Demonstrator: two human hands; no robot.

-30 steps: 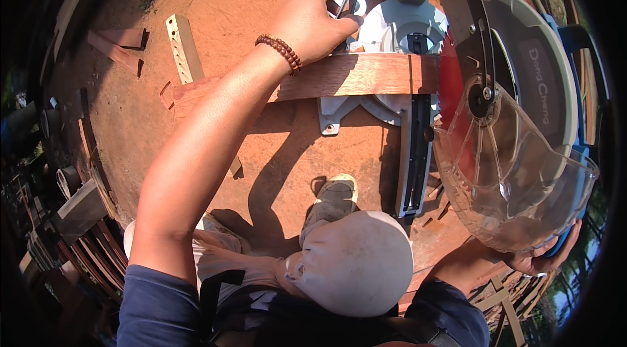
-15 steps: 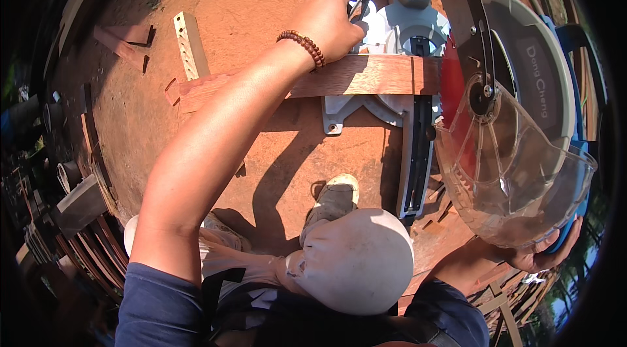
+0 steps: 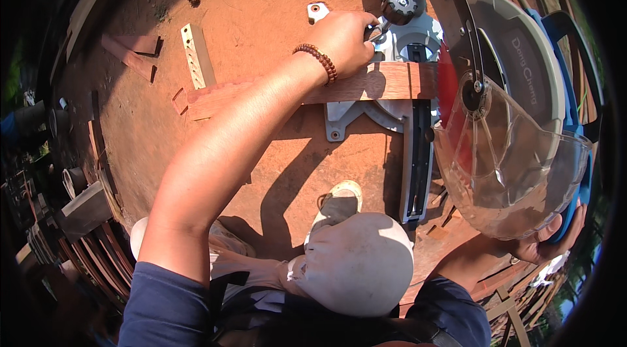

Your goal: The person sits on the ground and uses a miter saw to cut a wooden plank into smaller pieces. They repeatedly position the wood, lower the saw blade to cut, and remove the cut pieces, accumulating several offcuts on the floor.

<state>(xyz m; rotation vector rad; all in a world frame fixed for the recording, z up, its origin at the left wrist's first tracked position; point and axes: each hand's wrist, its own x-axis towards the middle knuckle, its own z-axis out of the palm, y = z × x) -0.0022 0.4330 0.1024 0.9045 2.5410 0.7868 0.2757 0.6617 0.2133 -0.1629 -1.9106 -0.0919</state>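
Note:
A reddish-brown wooden board (image 3: 353, 82) lies across the grey base (image 3: 369, 115) of a mitre saw, its right end beside the red blade (image 3: 449, 86). My left hand (image 3: 349, 40), with a beaded bracelet at the wrist, is closed on the stem of a clamp with a black ribbed knob (image 3: 401, 4), just behind the board. Part of its grip is hidden by the hand itself. At the far right my right hand (image 3: 552, 239) is closed round the saw's blue handle (image 3: 571, 216). A clear plastic guard (image 3: 516, 171) covers the blade's front.
On the reddish ground left of the saw lie a pale block with holes (image 3: 197, 56) and reddish wood offcuts (image 3: 134, 63). Stacked wood strips (image 3: 98, 252) stand at lower left. My shoe (image 3: 339, 200) is in front of the base; more scrap wood (image 3: 516, 308) lies lower right.
The clamp's knob has swung toward me and to the right, its top now facing up at the view. My left hand has shifted slightly right with it. My right hand stays on the handle.

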